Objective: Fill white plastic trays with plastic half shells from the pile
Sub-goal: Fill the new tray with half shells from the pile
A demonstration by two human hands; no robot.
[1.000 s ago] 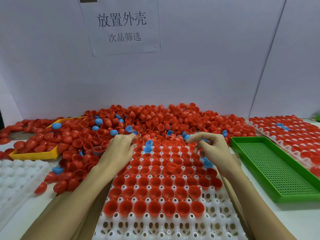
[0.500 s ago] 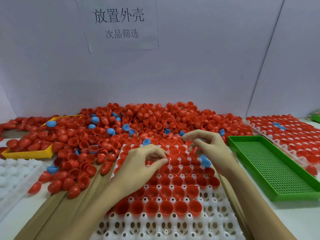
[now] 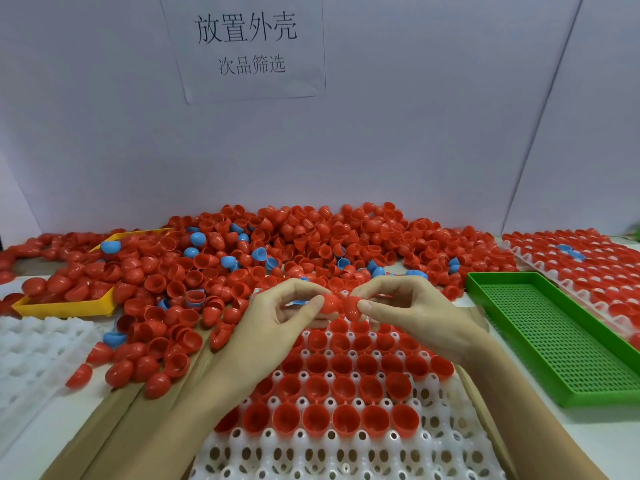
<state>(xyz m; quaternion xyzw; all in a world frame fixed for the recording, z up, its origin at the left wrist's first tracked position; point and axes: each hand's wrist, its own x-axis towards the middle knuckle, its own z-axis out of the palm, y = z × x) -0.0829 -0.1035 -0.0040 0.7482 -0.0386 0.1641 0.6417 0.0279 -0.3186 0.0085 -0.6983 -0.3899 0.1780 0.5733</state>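
Note:
A white plastic tray [image 3: 346, 455] lies in front of me, most of its far cups holding red half shells, its near rows bare. Behind it spreads a big pile of red and a few blue half shells [image 3: 311, 244]. My left hand [image 3: 277, 327] pinches a red half shell [image 3: 330, 304] above the tray's far part. My right hand [image 3: 415, 313] pinches another red half shell [image 3: 351, 306] right beside it, the two shells touching or nearly so. A sliver of blue shows behind my left fingers.
A green perforated tray [image 3: 554, 334] lies at the right, with a filled white tray [image 3: 588, 268] beyond it. A yellow tray [image 3: 65, 308] half buried in shells sits at the left, and a bare white tray [image 3: 38, 355] lies near the left edge. Brown cardboard [image 3: 114, 427] underlies the middle tray.
Both hands came together over the tray's far part; each now pinches a red half shell, held side by side. The camera tilted slightly.

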